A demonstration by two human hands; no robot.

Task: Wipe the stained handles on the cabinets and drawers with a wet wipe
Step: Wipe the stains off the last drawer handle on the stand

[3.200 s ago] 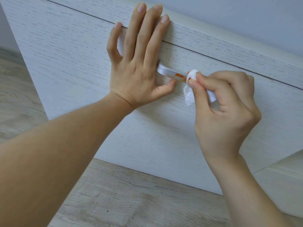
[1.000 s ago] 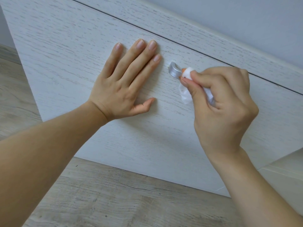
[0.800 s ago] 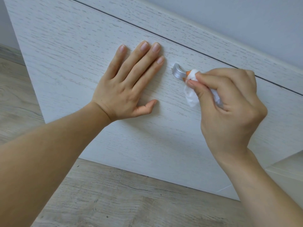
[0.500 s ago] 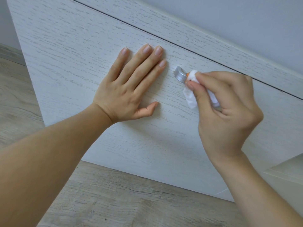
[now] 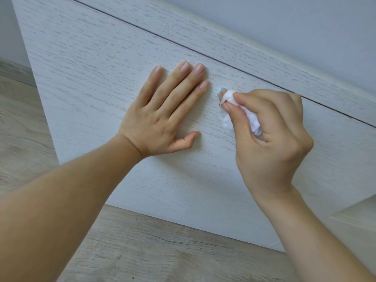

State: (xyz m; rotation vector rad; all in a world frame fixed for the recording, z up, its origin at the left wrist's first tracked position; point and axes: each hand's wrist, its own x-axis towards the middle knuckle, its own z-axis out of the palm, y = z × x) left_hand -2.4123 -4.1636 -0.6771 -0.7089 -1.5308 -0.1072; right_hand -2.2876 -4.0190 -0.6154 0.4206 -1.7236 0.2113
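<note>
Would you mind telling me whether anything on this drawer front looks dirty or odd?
Yes: an orange smear shows on the silver metal handle, at its exposed left end, beside the white wet wipe pinched in the right hand.

I'm seeing a drawer front [image 5: 101, 64] showing matt, whitewashed wood grain, a handle [image 5: 221, 92] looking like brushed metal, a wipe [image 5: 252, 119] looking like soft cloth, and a floor [image 5: 142, 251] showing grey wood grain.

Domestic room — a home interior, by the furnishings.
Whitewashed wood-grain drawer front [image 5: 122, 58] with small metal handle [image 5: 221, 92]; pale plank-look floor [image 5: 142, 251] below; plain light wall [image 5: 305, 27] behind — household cabinetry, no workshop or shop fittings visible.
</note>
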